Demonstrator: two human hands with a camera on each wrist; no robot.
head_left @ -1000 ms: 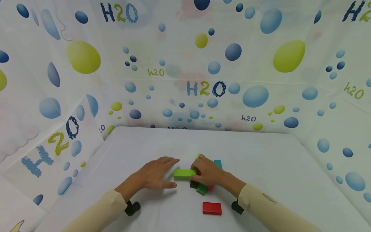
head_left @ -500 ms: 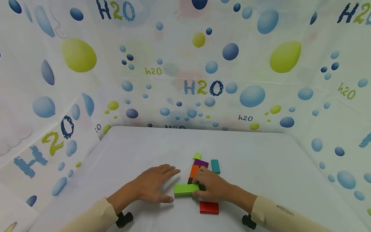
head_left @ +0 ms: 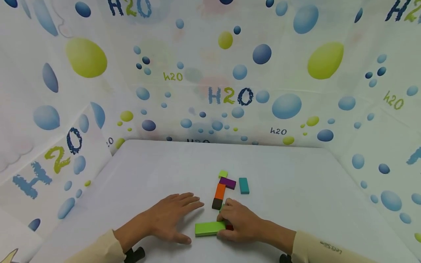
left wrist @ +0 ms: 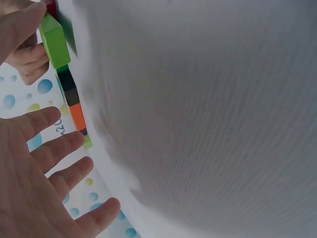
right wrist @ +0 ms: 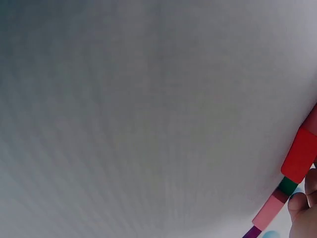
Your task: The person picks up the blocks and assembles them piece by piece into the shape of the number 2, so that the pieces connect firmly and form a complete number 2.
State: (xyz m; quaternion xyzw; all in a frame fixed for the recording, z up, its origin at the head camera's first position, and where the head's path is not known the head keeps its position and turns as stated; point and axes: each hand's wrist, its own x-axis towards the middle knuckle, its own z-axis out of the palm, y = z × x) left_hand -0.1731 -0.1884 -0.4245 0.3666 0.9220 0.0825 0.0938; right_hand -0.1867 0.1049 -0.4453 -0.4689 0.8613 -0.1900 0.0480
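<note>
My right hand pinches the right end of a long light-green block between thumb and fingers, low over the near middle of the table. Under that hand, a red block shows only as a sliver; the right wrist view gives more of the red block. To the left of the light-green block is my left hand, its fingers spread and holding nothing. In the left wrist view, the left hand has straight, parted fingers, with the light-green block beyond its thumb.
Beyond the right hand, a dark block, an orange block, a purple block and a small lime block form a line. A teal block lies apart. A pink block shows in the right wrist view.
The right hand has brought the light-green block nearer to the body, from beside the dark block to beside the red one. The left hand has shifted nearer too, still spread.
</note>
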